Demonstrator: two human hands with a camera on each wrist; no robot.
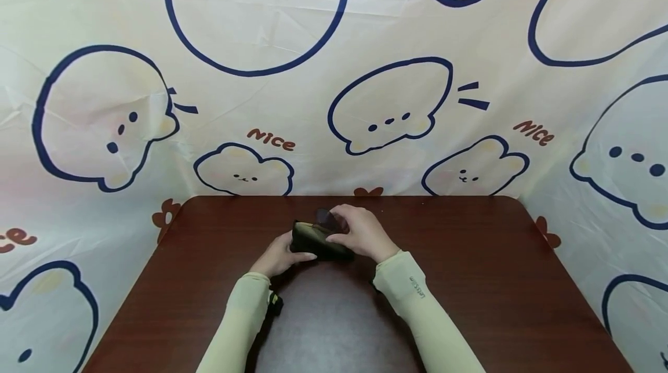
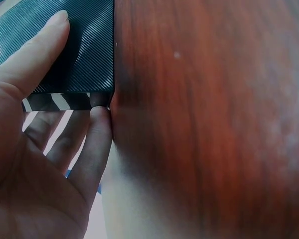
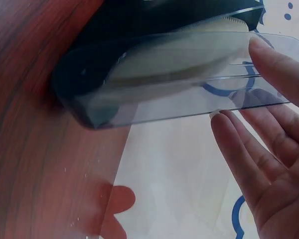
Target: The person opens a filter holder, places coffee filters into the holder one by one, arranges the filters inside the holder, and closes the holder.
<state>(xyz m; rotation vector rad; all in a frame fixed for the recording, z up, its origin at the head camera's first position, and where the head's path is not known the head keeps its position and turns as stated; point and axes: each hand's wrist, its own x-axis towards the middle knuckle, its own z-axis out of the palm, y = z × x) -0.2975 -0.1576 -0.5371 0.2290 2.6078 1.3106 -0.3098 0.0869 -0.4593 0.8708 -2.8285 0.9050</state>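
Over the far middle of the table, my left hand grips a black box. In the left wrist view the box shows a finely ribbed face with the thumb laid across it, and fingers at its end edge. My right hand pinches a smoky see-through plastic cover, long with rounded corners, between thumb and fingers. The cover overlaps the box in the right wrist view. Behind it appears a pale curved shape with a fine-toothed edge, blurred through the plastic; I cannot tell what it is.
The dark red-brown wooden table ends at a far edge just beyond the hands. Pale cloth printed with blue cartoon outlines hangs behind and along both sides. A small black device sits by the left wrist.
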